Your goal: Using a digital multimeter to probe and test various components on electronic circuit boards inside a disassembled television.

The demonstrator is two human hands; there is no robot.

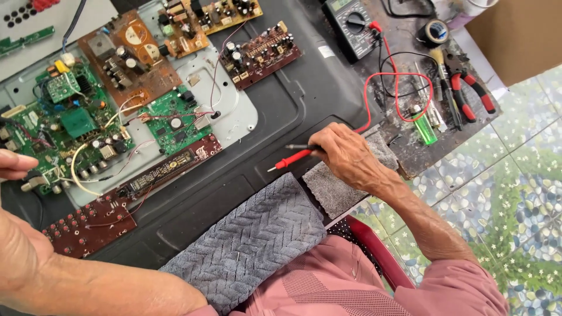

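Right hand (345,153) is pinching a red probe (291,160) and a black probe (300,147) together, tips pointing left over the dark back panel (281,111). Their leads run off to the multimeter (351,20) at the far side. Left hand (14,165) is mostly cut off at the left edge, fingers loosely curled beside the green circuit board (70,126), holding nothing I can see. A gray towel (252,240) sits near.

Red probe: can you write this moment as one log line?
right hand: holds red probe | left hand: by green board | meter: top
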